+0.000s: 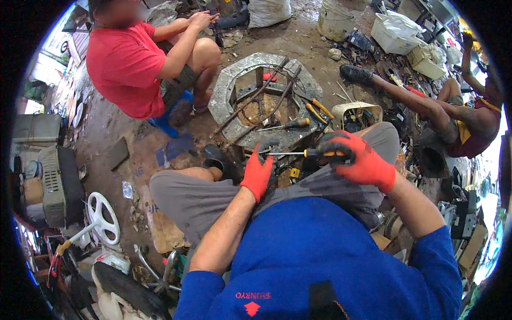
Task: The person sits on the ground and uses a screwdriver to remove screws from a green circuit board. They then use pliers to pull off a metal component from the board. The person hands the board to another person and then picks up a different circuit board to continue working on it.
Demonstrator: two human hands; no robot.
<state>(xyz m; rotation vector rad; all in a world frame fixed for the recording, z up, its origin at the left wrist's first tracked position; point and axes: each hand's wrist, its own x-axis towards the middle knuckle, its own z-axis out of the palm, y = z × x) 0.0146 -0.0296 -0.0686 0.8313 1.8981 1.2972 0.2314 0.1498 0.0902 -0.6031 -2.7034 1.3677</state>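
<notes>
My red-and-black gloved left hand pinches a small dark metal piece, mostly hidden by the fingers. My right hand, in the same kind of glove, grips a yellow-and-black screwdriver, its shaft pointing left to that piece. Beyond my hands stands an octagonal concrete block with an open middle and rusty bars across it. On its near edge lie another screwdriver and yellow-handled tools. A small yellow object is below, between my legs.
A person in a red shirt sits at the left on a blue stool; another person sits at the right. Around are a grey crate, a white steering-wheel-like part, a cream container, buckets and scattered scrap.
</notes>
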